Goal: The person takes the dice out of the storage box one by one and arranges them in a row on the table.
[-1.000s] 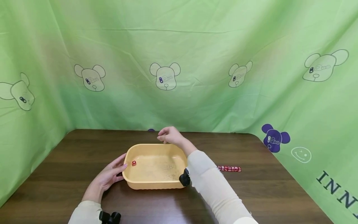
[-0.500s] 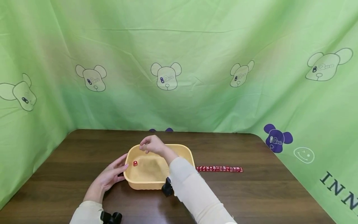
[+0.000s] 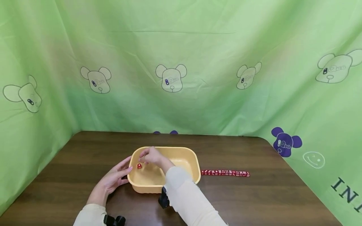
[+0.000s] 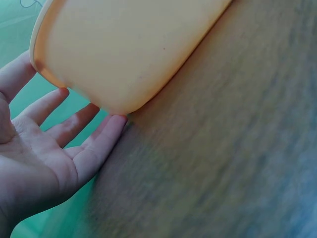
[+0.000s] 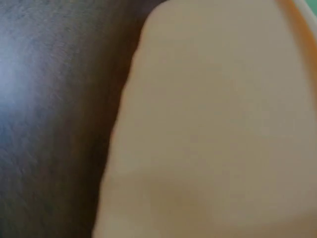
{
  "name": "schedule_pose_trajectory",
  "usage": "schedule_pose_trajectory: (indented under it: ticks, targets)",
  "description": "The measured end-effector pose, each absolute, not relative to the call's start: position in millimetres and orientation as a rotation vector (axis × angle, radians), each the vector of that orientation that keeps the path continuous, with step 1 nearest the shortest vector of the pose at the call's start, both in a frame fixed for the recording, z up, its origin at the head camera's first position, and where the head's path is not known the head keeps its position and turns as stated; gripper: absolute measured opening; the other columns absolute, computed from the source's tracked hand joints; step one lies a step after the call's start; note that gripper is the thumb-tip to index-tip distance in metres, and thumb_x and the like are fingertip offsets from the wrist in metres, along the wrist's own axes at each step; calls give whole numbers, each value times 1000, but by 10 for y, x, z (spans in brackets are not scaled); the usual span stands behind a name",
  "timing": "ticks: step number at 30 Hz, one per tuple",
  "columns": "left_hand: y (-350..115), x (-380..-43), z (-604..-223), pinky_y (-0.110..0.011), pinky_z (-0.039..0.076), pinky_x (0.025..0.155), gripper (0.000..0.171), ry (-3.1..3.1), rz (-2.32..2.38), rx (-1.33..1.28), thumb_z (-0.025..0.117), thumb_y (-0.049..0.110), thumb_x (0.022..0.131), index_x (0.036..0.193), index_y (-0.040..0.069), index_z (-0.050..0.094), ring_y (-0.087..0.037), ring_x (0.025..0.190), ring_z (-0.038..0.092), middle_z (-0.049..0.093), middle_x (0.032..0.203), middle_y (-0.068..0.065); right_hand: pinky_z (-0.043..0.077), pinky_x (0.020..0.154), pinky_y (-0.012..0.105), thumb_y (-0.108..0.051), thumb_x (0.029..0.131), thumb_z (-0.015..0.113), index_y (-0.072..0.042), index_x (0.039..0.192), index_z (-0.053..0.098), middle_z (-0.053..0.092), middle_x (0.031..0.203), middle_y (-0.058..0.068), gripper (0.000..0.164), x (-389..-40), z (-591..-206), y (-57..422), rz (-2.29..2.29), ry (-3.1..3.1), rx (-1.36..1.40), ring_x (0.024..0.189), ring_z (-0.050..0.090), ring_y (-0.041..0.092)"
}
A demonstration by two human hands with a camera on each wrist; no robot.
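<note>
In the head view a red die point(image 3: 139, 166) with white pips lies on the floor of a yellow plastic tub point(image 3: 186, 171), near its left end. My right hand point(image 3: 152, 156) reaches down into the tub, fingertips just above and beside the die. No object is visible between these fingers, though their undersides are hidden. At the tub's left end, my left hand point(image 3: 113, 177) rests against the outside. The left wrist view has its thumb at the rim and spread, mostly straight fingers touching the tub wall point(image 4: 129, 49). Only the tub's outer wall point(image 5: 208, 109) and tabletop fill the right wrist view.
A straight row of red dice point(image 3: 225, 173) stretches rightward from the tub's right end on the brown wooden table point(image 3: 240, 201). Behind the table hangs a green curtain point(image 3: 198, 110) printed with bear faces.
My right hand has moved left from above the tub's far rim and lowered toward the die inside, uncovering more of the dice row. My left hand has stayed against the tub.
</note>
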State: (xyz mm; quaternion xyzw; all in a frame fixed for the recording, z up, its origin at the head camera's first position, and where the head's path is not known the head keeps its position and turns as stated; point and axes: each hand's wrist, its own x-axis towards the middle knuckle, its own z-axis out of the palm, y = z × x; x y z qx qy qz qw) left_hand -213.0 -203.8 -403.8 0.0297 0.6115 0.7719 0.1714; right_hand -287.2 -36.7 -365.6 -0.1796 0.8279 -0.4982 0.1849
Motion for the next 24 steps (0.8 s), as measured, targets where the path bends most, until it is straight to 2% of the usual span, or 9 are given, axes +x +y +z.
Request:
schedule_pose_trajectory:
  ticks: [5,15,24]
  targets:
    - [-2039,-2119,-4065,-40,41,80,59,1725,2197,97,45,9,89,139,10,13,-28,109,41,16,136,-24,41,47,25,-2,73,64,2,80,62,55,62,2,8,-2834,-3725,-402,-1414,2322,-485,49,49,17]
    - [-2033,-2146,-4074,-41,41,81,61,1713,2223,106,48,10,88,139,9,13,-28,109,41,16,136,-24,42,45,23,3,70,64,3,82,63,57,59,7,11,-2850,-3770,-405,-1383,2329,-405,46,46,13]
    - [-2044,-2153,-4055,-41,41,81,60,1716,2213,111,46,8,89,139,8,12,-29,110,40,14,137,-23,44,48,23,1,70,66,1,80,65,61,62,7,10,-2842,-3807,-430,-1248,2369,-447,51,53,14]
